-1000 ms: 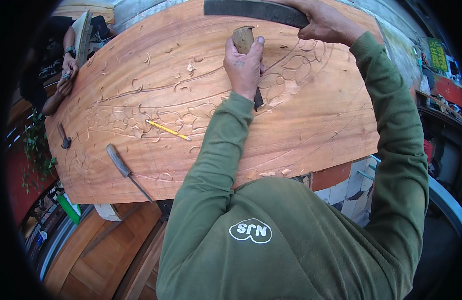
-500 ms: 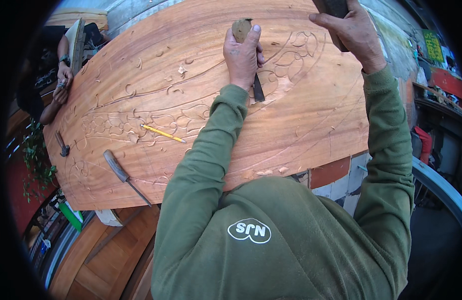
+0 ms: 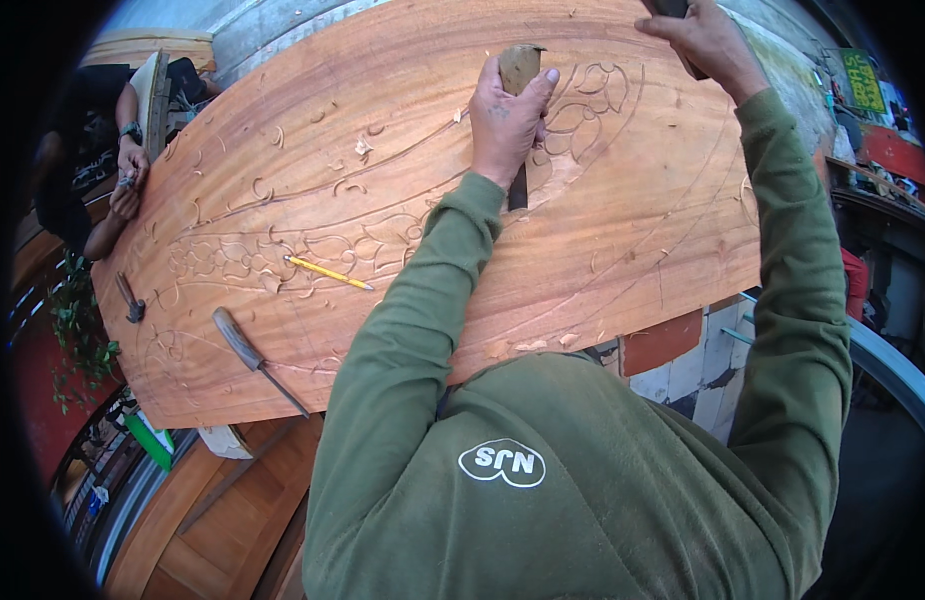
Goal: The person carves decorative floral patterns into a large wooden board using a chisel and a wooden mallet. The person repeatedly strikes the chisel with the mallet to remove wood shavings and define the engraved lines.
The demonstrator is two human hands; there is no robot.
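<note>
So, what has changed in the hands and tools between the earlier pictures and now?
The right hand has swung the dark block rightward, away from the chisel; less of the block now shows. The left hand has shifted slightly right, tipping the chisel's handle that way. Neither let go. The yellow pencil, small hammer and wooden-handled tool lie as before.

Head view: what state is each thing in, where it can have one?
Chisel: held, blade downward
Left hand: closed around its handle
Dark block: held up, partly out of frame
Right hand: gripping it
Wooden panel: partly carved, strewn with shavings
Yellow pencil: lying flat
Wood-handled tool: lying, shaft toward near edge
Small hammer: lying down
</note>
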